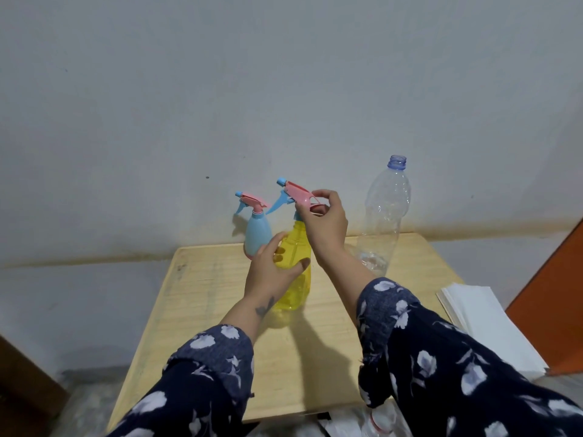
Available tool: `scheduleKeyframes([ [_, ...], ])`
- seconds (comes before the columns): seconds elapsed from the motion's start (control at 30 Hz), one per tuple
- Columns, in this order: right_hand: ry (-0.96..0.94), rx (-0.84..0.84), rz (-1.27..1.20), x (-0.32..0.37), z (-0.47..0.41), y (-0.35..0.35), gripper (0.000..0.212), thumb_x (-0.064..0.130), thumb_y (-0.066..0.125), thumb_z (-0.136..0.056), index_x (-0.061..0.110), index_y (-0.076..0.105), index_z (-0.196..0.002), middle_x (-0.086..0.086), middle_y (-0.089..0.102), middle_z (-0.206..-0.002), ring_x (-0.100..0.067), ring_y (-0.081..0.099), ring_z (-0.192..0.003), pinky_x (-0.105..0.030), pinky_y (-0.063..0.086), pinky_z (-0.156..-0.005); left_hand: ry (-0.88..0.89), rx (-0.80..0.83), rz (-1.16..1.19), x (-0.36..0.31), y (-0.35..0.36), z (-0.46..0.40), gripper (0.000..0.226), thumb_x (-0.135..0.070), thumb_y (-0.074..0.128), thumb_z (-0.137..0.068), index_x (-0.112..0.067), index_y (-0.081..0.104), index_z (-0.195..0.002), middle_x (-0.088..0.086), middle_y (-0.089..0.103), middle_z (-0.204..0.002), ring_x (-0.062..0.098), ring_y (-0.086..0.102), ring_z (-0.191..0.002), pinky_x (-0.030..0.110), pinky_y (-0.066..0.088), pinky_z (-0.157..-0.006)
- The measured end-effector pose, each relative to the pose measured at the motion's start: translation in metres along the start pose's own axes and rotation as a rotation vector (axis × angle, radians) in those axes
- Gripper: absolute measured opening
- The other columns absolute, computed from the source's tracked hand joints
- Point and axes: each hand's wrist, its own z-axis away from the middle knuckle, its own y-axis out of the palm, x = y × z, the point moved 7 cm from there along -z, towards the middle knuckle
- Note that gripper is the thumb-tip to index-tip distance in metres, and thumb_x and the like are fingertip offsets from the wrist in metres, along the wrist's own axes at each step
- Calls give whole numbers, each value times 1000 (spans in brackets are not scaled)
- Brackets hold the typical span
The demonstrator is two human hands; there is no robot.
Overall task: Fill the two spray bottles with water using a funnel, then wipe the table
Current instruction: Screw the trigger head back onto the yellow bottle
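Head view: the yellow spray bottle [295,272] stood upright near the middle of the wooden table [205,298], the left hand [273,269] wrapped around its translucent body and the right hand [321,220] closed on its pink-and-blue trigger head [295,194]; its fill level could not be judged. The blue spray bottle [257,230], opaque and capped with its own trigger head, stood just behind at the table's far edge. To the right stood an uncapped clear plastic bottle [383,216], apparently almost empty, with a stack of white paper towels [482,320] at the right edge.

Pale grey wall [220,89], stained band low; light wooden table [195,310] against it; orange panel [555,298] right.
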Motion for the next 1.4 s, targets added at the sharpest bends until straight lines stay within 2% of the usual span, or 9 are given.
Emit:
scheduleKeyframes([
  [0.27,51,243,-30,-2,-1,1,31,18,67,-86,26,48,-109,-8,71,-87,-17,68,-78,-27,50,-70,-19,-15,51,-6,-2,-1,61,-41,76,-79,-37,48,-134,-5,55,-116,12,50,-106,26,40,-80],
  [0.43,8,493,15,5,-6,-1,61,8,70,-83,35,44,-132,-12,66,-95,-18,63,-82,-23,51,-75,-39,37,126,-4,-1,2,58,-37,80,-76,-43,50,-126,-10,55,-109,11,53,-103,24,41,-80],
  [0.6,-98,429,150,4,-8,-9,63,23,78,-78,34,47,-132,3,46,-69,-7,47,-63,-19,41,-64,-29,32,103,-8,6,8,70,-39,81,-74,-35,48,-136,-10,57,-113,9,55,-104,22,40,-81],
  [0.73,-15,520,35,-1,-7,-8,57,12,63,-88,34,45,-137,-9,67,-98,-19,65,-89,-27,52,-84,-42,5,102,-7,7,10,63,-40,80,-74,-43,50,-129,-8,58,-111,9,54,-104,22,41,-76],
  [0.8,-3,550,12,0,-7,-8,58,5,61,-87,32,47,-136,-10,67,-95,-22,65,-89,-33,53,-89,-45,-12,99,-7,7,12,60,-38,81,-74,-44,51,-126,-7,58,-110,10,54,-104,19,40,-74],
  [0.93,-101,479,97,0,-6,-12,54,11,76,-76,31,50,-119,-3,56,-87,-12,51,-71,-34,51,-77,-33,-44,62,-10,11,17,65,-37,81,-74,-37,50,-132,-6,57,-114,7,51,-103,23,39,-80],
  [1.13,-40,618,95,-4,0,-8,61,3,62,-84,38,47,-132,-13,67,-101,-18,59,-82,-34,52,-82,-50,-86,52,-9,13,23,59,-37,80,-75,-40,52,-127,-8,55,-115,5,50,-101,23,39,-78],
  [1.27,-135,539,201,-5,0,-12,54,16,74,-78,34,50,-123,5,55,-89,-12,48,-67,-27,47,-71,-53,-102,34,-9,17,27,60,-39,80,-74,-41,51,-126,-9,54,-115,6,51,-101,25,43,-80],
  [1.4,-71,606,144,-10,5,-5,54,12,61,-86,40,48,-129,-3,59,-102,-15,55,-82,-33,49,-85,-76,-130,24,-5,15,28,59,-42,80,-73,-43,51,-125,-12,52,-115,7,52,-102,28,45,-79],
])
